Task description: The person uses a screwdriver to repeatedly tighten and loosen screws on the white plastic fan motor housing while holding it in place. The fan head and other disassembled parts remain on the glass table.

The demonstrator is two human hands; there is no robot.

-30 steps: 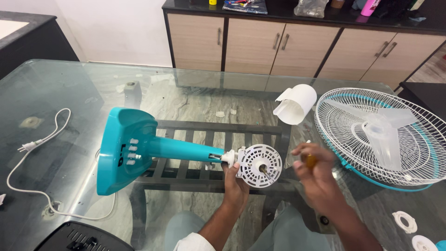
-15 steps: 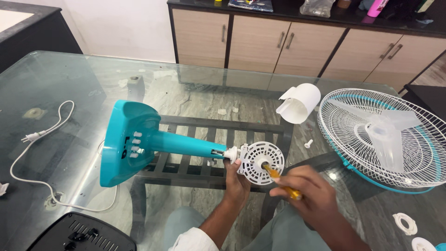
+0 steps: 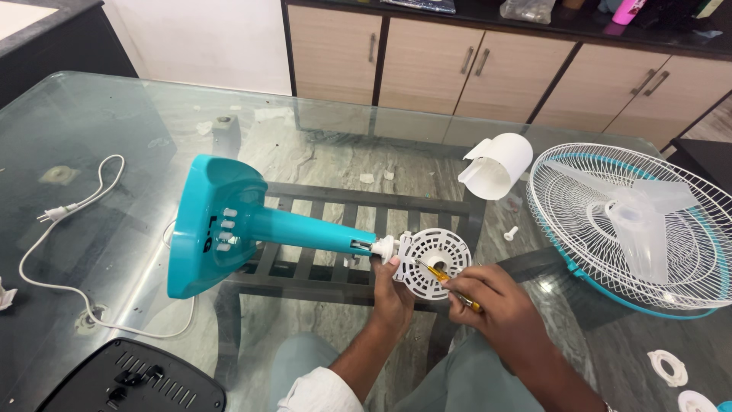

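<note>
You work at a smooth glass table (image 3: 114, 114) with pale wooden cabinets (image 3: 427, 57) behind it. The glossy teal plastic fan stand (image 3: 252, 229) lies on its side on the glass; its long axis runs left to right, broad base toward the left, slim neck ending at the round, slotted white motor plate (image 3: 435, 262) near the table's middle. Your left hand (image 3: 391, 288) closes on that plate from below. Your right hand (image 3: 499, 309) grips a thin yellow-handled screwdriver (image 3: 446, 278), tip against the plate. A white wire fan grille (image 3: 633, 221) holding translucent blades rests at the right.
</note>
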